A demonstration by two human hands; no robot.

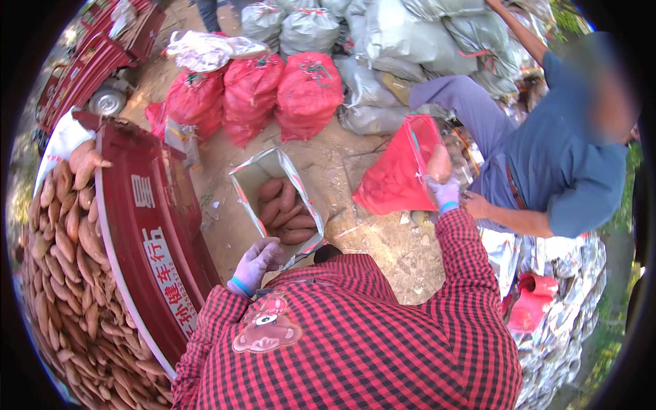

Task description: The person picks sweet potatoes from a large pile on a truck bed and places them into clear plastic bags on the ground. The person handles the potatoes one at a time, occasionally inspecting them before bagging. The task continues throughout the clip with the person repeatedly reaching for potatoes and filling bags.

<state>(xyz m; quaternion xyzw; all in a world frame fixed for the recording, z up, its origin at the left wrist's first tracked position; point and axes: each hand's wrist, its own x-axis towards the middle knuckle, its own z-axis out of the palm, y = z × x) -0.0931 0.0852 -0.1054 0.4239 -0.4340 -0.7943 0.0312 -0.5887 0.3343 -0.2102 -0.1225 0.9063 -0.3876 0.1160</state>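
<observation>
My right hand [445,195], in a pale glove, is stretched out to the right and grips a large sweet potato [439,163]. The tuber is at the opening of a red mesh sack [389,179] filled with tubers. My left hand [256,262], also gloved, has bent fingers beside the near rim of an upright woven bag [302,187]. Whether those fingers touch the rim is unclear. Several sweet potatoes [284,210] lie inside this bag.
A red truck bed side panel [148,215] bearing writing borders a heap of sweet potatoes [77,287] at left. Tied red mesh sacks [310,97] and grey sacks [410,38] stand ahead. A co-worker [558,154] is close at right, by piled silvery packaging [569,307].
</observation>
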